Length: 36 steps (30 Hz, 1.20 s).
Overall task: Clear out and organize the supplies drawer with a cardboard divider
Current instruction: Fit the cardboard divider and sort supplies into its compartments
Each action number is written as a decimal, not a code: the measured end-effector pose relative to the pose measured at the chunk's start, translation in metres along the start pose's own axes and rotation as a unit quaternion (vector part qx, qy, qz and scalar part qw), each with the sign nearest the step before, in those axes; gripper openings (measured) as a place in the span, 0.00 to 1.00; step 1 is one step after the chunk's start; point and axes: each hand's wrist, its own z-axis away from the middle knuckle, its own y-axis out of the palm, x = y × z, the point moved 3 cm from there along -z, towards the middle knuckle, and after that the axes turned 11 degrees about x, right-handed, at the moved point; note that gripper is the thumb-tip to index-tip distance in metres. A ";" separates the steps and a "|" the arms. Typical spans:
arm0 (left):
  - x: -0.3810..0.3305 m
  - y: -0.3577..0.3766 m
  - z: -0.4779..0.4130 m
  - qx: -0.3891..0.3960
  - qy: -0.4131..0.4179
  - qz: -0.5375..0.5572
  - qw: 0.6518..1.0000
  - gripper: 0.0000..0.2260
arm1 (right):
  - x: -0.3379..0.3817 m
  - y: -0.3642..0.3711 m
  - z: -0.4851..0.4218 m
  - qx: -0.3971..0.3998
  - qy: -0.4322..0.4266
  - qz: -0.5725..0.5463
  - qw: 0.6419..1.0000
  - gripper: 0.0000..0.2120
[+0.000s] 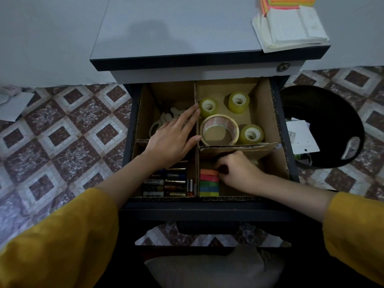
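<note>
Mustard sleeves (62,231) at bottom edge, both forearms reaching into the open drawer (286,129).

- Cardboard divider (239,146): cross-shaped walls, four compartments, seated inside the drawer.
- Left hand (174,135): flat, fingers straight, nothing held. It lies over the back-left compartment, fingertips against the centre wall, thumb reaching across it toward the large tape roll (219,129).
- Right hand (239,169): in the front-right compartment, fingers curled, pinching the orange top end of the coloured stack (209,183). Stack stands against the centre wall with orange, red, green, blue and yellow bands; can't tell if tape or notes.
- Back-right: large tape roll plus three small yellowish tape rolls (239,101), all lying flat.
- Front-left: batteries (166,183) lying in rows.
- Back-left: white items (173,113), mostly under the left hand, type unclear.
- Cabinet top: white paper stack (291,28) overhanging the front edge, neon sticky notes (288,2) behind it.
- Black bin (324,113) right of the drawer, white card inside.
</note>
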 end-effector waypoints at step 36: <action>-0.001 -0.002 0.001 -0.007 0.002 0.011 1.000 0.32 | -0.003 0.000 0.002 0.007 0.046 -0.021 0.999 0.12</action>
